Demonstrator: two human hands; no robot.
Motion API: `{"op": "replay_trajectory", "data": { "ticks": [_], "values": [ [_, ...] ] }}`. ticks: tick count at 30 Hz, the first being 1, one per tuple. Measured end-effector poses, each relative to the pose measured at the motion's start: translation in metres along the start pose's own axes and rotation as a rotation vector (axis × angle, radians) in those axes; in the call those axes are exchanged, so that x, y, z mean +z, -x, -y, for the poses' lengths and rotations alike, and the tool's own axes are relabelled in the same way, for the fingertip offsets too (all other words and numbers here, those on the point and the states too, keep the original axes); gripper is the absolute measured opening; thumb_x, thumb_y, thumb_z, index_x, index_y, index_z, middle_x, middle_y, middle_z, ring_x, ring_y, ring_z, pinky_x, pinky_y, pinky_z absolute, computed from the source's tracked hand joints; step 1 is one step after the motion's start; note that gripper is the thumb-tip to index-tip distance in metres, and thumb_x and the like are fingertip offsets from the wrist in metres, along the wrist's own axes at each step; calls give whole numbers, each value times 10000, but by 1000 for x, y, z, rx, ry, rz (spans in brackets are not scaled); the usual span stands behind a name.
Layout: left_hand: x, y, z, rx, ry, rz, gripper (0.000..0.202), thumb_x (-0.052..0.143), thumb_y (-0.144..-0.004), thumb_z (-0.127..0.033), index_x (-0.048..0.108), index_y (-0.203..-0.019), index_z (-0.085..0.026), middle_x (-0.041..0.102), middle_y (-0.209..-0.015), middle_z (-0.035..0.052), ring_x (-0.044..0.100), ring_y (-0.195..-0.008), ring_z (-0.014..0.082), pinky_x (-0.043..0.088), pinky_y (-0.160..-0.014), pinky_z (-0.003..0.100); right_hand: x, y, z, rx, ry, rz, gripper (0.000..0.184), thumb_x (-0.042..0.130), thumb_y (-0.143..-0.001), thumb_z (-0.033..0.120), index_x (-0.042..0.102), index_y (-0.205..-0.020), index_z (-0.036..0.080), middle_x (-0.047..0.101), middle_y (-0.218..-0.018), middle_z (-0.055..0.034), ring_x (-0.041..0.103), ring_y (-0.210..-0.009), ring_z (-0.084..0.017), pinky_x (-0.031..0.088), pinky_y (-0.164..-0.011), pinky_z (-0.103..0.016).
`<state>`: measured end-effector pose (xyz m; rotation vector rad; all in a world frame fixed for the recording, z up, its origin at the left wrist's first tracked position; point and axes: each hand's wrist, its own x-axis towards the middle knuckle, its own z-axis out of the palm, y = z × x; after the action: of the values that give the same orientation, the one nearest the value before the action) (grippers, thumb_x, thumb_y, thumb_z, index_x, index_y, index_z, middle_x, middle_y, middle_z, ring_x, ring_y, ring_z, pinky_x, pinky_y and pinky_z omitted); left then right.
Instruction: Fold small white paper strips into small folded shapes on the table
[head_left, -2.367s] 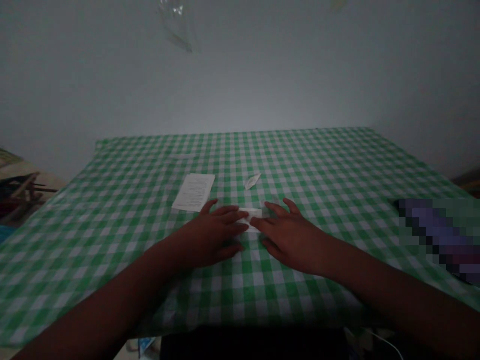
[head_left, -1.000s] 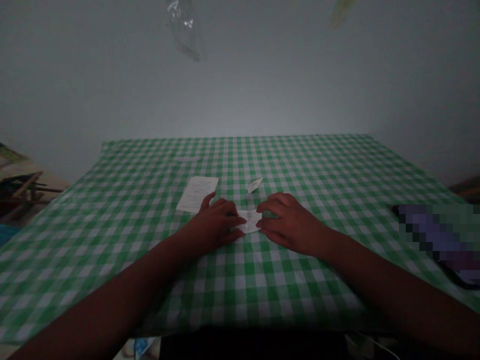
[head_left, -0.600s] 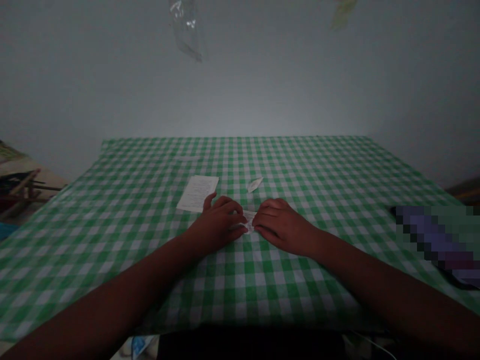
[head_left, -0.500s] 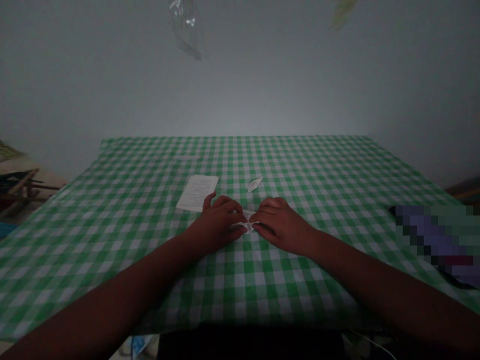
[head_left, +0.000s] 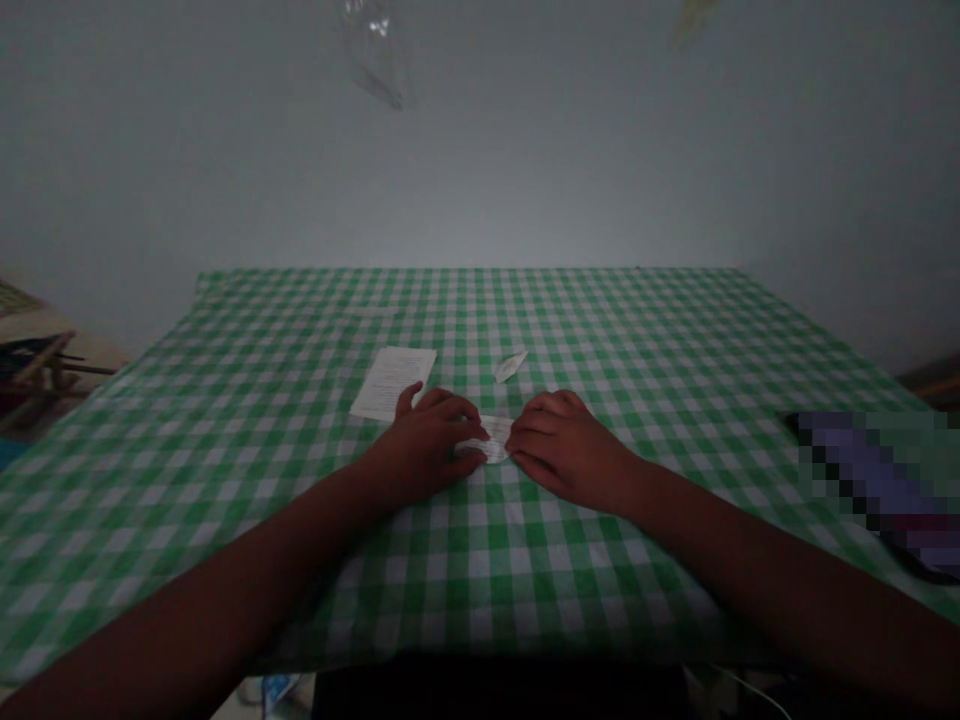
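Observation:
A small piece of printed paper [head_left: 495, 440] lies on the checked tablecloth between my two hands. My left hand [head_left: 431, 440] has its thumb and fingers closed on the paper's left end, with the little finger raised. My right hand [head_left: 559, 445] pinches the right end, its fingers bunched together. Parts of the paper are hidden under the fingers. Just beyond my left hand rests a stack of printed sheets [head_left: 394, 380]. A small folded paper piece [head_left: 511, 367] sits past the gap between my hands.
The green and white checked tablecloth [head_left: 637, 350] covers the table, which meets a pale wall [head_left: 480, 170]. At the right edge lies a dark-rimmed flat object [head_left: 862, 480], its surface pixelated. A clear plastic bag [head_left: 375, 60] hangs on the wall.
My hands have moved slightly apart, and the paper between them looks flatter, with more of its printed face showing. The view has shifted a little.

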<state>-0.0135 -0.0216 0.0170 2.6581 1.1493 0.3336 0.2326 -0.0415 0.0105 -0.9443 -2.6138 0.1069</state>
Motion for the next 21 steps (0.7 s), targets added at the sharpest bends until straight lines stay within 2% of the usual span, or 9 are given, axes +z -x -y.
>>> {"op": "replay_trajectory", "data": {
  "ticks": [12,21],
  "values": [
    [-1,0,5,-35,3,-16,229,658,-861,-373,662,-1074,-290,648,-1164,6,506,-1187,246,113,-1130,577,-5,2,4,64,94,144,423,510,-961,370,551,-1362,242,510,-1444,-101,360,-1299,-363,328,-1001,-555],
    [1,1,6,-36,2,-20,234,657,-859,-368,669,-1077,-283,644,-1164,9,503,-1187,251,118,-1135,571,-3,4,7,98,121,189,493,452,-970,453,474,-1427,271,394,-1536,-109,311,-1369,-414,321,-1022,-615]
  ]
}}
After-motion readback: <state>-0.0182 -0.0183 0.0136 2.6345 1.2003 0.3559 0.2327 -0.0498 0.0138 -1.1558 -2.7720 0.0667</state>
